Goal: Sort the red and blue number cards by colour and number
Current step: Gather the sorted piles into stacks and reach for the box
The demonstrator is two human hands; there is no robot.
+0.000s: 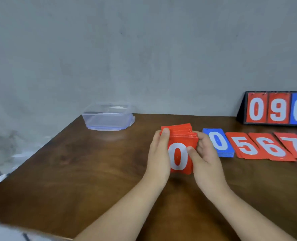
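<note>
Red card stack (180, 133), centre frame: left hand (159, 153) grips it with curled fingers, right hand (205, 157) pinches top 0 card (178, 158), likely for dealing onto right-side piles (245, 146).

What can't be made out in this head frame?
- Red stack, head view: only the top 0 shows; left hand and right hand cover its sides.
- Blue pile: cards under its top 0 are hidden.
- Red row: right edge cuts it off at the 7 card.
- Scoreboard: right edge cuts it after 0 9 0.
- Box: blurred, contents unclear.
</note>
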